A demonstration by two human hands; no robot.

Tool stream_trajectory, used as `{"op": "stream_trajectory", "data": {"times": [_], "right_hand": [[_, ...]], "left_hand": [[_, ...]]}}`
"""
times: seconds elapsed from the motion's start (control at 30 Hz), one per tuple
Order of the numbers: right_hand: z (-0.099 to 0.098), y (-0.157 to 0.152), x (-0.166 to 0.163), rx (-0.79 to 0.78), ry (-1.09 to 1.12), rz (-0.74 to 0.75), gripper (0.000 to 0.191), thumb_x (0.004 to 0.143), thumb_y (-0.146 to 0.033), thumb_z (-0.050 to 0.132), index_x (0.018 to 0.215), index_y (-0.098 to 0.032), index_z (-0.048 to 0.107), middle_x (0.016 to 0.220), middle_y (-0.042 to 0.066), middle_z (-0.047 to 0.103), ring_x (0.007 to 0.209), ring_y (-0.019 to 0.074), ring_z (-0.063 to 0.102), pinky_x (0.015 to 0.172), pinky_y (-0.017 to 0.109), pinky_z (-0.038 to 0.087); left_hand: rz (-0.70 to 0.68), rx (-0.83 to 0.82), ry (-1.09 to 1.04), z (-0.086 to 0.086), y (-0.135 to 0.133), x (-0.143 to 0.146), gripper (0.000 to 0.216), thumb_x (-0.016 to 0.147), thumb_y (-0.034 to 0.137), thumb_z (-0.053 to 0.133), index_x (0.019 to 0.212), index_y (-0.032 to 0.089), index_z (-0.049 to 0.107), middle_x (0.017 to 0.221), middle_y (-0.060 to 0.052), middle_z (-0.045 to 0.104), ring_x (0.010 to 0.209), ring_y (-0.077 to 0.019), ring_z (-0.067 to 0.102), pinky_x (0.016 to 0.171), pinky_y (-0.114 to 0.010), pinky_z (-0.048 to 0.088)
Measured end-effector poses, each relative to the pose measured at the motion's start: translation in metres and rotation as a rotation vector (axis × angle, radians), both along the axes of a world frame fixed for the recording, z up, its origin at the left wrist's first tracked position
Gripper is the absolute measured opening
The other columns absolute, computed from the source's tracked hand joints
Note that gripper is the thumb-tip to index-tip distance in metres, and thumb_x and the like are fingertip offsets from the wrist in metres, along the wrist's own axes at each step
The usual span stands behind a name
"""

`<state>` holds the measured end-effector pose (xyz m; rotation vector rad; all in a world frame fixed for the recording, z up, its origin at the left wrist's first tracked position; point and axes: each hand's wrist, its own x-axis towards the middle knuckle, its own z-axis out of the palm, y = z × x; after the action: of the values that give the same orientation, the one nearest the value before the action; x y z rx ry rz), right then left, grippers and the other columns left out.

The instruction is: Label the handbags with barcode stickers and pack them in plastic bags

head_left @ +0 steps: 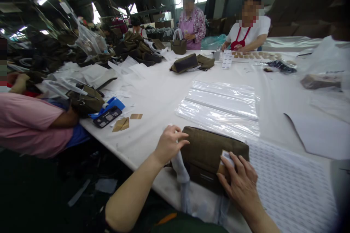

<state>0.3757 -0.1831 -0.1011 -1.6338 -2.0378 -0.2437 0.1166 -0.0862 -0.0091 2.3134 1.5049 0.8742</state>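
1. Left hand (171,144) is curling its fingers onto the near-left corner of the olive bag (210,154), beside a pale wrapped handle (181,169) hanging over the table edge.
2. Right hand (240,184) is pressing a small white tag (226,157) against the bag's front, fingers spread.
3. Clear plastic sleeves (222,107) are lying just behind the bag on the white table (153,94).
4. A sticker sheet (292,189) is sitting to the right.

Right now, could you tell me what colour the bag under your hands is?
The bag is dark olive-brown, seen best in the head view.
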Motion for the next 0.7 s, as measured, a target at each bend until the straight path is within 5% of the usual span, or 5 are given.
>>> {"op": "stream_trajectory", "data": {"times": [0.1, 0.2, 0.43, 0.57, 0.7], "right_hand": [[0.001, 0.000, 0.001, -0.010, -0.013, 0.018, 0.042, 0.084, -0.038, 0.048, 0.124, -0.025, 0.046, 0.132, 0.010, 0.043, 0.121, 0.0323, 0.036, 0.099, 0.051, 0.029], [0.001, 0.001, 0.003, -0.002, -0.022, 0.041, 0.044, 0.084, -0.038, 0.048, 0.125, -0.025, 0.044, 0.133, 0.009, 0.042, 0.122, 0.0314, 0.036, 0.100, 0.050, 0.028], [-0.003, 0.001, 0.001, 0.019, 0.006, -0.005, 0.044, 0.082, -0.038, 0.050, 0.124, -0.024, 0.045, 0.130, 0.010, 0.044, 0.120, 0.0320, 0.037, 0.099, 0.050, 0.028], [-0.003, 0.003, -0.001, 0.008, 0.017, -0.024, 0.044, 0.082, -0.039, 0.050, 0.123, -0.025, 0.046, 0.131, 0.010, 0.043, 0.119, 0.0326, 0.038, 0.098, 0.051, 0.029], [0.000, 0.003, 0.000, 0.011, 0.002, -0.005, 0.043, 0.082, -0.038, 0.049, 0.123, -0.025, 0.046, 0.130, 0.010, 0.044, 0.119, 0.0322, 0.038, 0.097, 0.051, 0.030]], "left_hand": [[-0.120, -0.067, 0.159, -0.022, 0.012, 0.024, 0.012, 0.069, 0.029, 0.074, 0.081, 0.028, 0.072, 0.081, 0.000, 0.061, 0.085, -0.0179, 0.052, 0.080, -0.031, 0.042], [-0.038, -0.084, 0.193, -0.028, 0.037, 0.028, 0.005, 0.074, 0.029, 0.070, 0.070, 0.025, 0.071, 0.075, 0.000, 0.062, 0.083, -0.0176, 0.052, 0.078, -0.030, 0.041], [0.421, 0.247, 0.095, 0.010, 0.052, -0.016, 0.028, 0.090, 0.038, 0.046, 0.089, 0.017, 0.065, 0.093, -0.008, 0.059, 0.094, -0.0234, 0.049, 0.088, -0.040, 0.034], [0.190, 0.172, 0.087, 0.000, 0.030, -0.007, 0.023, 0.083, 0.034, 0.058, 0.104, 0.024, 0.063, 0.099, -0.004, 0.057, 0.094, -0.0194, 0.050, 0.086, -0.034, 0.038], [-0.130, 0.091, 0.321, -0.012, 0.028, 0.007, 0.010, 0.076, 0.030, 0.067, 0.085, 0.032, 0.070, 0.109, -0.001, 0.059, 0.105, -0.0236, 0.047, 0.094, -0.043, 0.033]]}}
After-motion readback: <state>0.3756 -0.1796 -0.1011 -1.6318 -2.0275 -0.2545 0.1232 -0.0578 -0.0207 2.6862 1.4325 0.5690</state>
